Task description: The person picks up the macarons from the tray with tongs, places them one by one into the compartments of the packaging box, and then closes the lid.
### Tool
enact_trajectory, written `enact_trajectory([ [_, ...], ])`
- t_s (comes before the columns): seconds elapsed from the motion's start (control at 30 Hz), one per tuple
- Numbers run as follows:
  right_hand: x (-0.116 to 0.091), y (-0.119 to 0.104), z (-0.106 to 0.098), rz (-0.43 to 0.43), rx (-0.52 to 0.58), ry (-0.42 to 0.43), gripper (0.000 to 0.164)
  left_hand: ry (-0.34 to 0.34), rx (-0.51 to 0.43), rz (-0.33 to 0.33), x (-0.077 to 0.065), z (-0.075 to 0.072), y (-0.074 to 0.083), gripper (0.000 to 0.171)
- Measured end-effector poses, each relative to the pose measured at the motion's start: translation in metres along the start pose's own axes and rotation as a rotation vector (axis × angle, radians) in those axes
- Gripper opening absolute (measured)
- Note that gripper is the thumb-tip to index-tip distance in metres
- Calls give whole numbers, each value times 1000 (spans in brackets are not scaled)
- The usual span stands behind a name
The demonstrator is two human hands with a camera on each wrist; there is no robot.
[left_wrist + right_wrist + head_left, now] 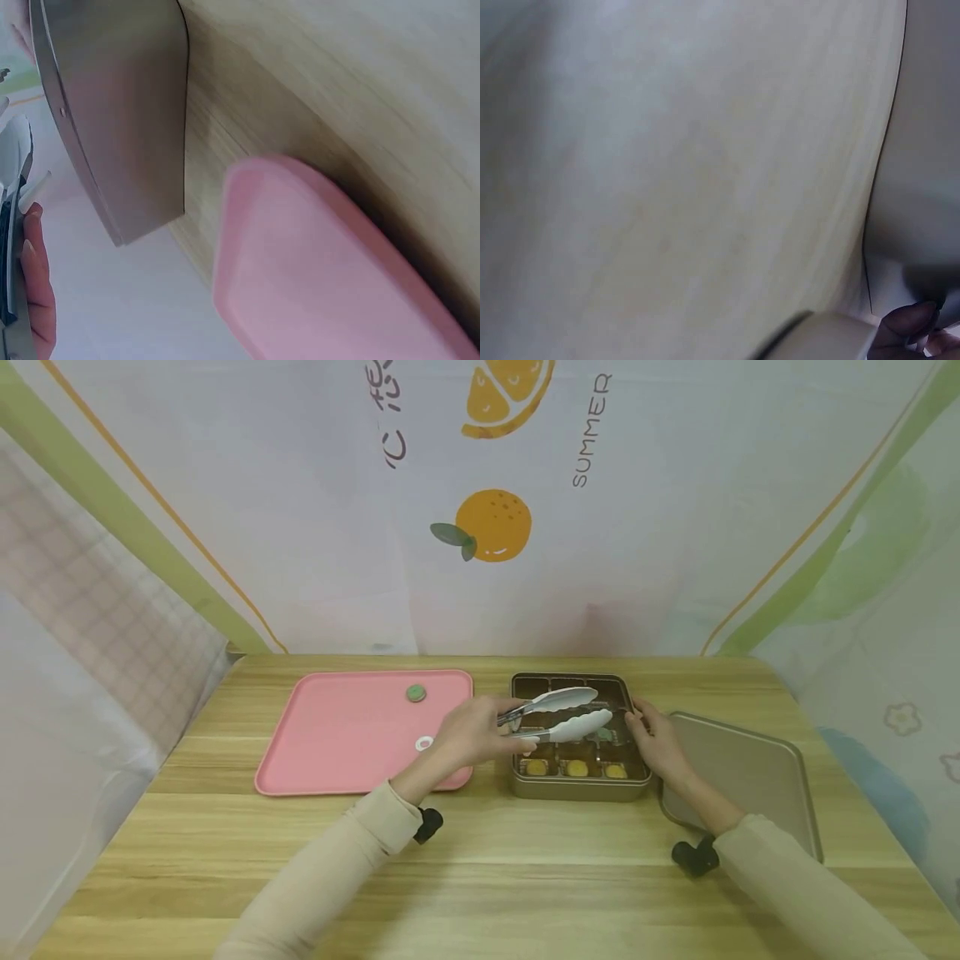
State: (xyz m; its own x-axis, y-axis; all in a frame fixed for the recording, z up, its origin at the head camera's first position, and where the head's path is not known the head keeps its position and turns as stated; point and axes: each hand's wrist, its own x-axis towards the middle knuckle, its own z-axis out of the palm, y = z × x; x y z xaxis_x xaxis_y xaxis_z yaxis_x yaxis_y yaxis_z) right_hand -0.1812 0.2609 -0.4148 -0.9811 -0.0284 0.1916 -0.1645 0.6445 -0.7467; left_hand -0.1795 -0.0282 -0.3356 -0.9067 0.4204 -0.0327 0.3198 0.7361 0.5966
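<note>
My left hand (474, 731) holds metal tongs with white scalloped heads (573, 697). The tongs' heads are spread apart above a bronze-coloured metal box (581, 790). Inside it, a divided insert has round yellow cookies (577, 768) in its front row and a green piece (604, 735) farther back. At the box's right rim, my right hand (662, 745) grips the edge with thumb and fingers. The left wrist view shows the box's side wall (120, 112) and the tongs (16, 146) at the left edge. Some compartments are hidden by the tongs.
Left of the box lies a pink tray (337, 735) bearing a round green cookie (416, 693). A small white ring (424, 743) shows beside my left hand; whether it belongs to the tongs is unclear. A flat bronze lid (750, 768) lies at right, partly under my right forearm.
</note>
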Motion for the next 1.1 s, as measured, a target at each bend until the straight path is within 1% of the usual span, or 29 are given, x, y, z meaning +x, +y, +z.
enact_trajectory([
  [0.3, 0, 2, 0, 16, 25, -25, 47, 51, -34, -24, -11, -9, -13, 66],
  [0.5, 0, 1, -1, 33, 28, -33, 48, 69, -64, -58, -17, -16, -22, 67],
  [0.67, 0, 0, -1, 42, 31, -38, 48, 85, -71, -71, -22, -21, -29, 66],
  [0.83, -1, -1, -2, 40, 32, -42, 49, 106, -60, -82, -28, -26, -38, 67],
  [1.03, -1, 0, -2, 35, 35, -39, 49, 130, -33, -82, -35, -32, -50, 64],
  [1.1, -1, 0, -2, 33, 37, -38, 48, 133, -24, -95, -37, -34, -54, 64],
])
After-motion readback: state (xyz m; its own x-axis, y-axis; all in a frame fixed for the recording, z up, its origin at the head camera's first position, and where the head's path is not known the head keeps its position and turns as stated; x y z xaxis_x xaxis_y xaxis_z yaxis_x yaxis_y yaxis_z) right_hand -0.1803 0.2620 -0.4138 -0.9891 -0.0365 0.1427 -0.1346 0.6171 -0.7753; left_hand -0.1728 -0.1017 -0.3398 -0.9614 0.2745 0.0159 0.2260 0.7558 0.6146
